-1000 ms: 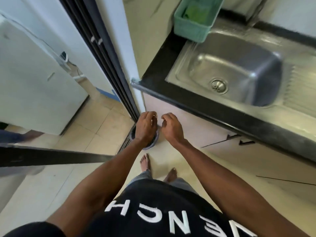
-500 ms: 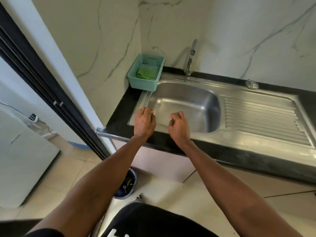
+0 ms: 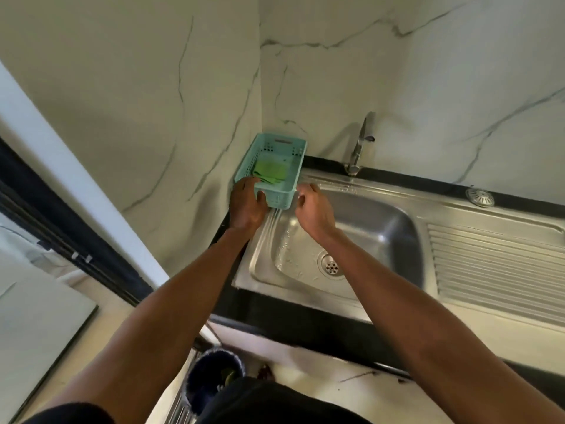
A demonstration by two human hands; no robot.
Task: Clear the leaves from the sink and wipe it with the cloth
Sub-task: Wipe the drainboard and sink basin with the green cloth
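In the corner where the marble walls meet, the left hand (image 3: 247, 206) curls round the near rim of the teal basket (image 3: 292, 148) holding the green cloth (image 3: 270, 171). The right hand (image 3: 313, 211) hovers loosely curled, holding nothing, above the steel sink (image 3: 382, 228), whose basin lies open beside the ribbed drainboard (image 3: 495, 261).

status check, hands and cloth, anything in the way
Left hand at the basket front edge, grip unclear. Right hand loosely curled, holding nothing, above sink. Green cloth in basket, not yet picked up. No leaves visible in sink, nothing blocking.
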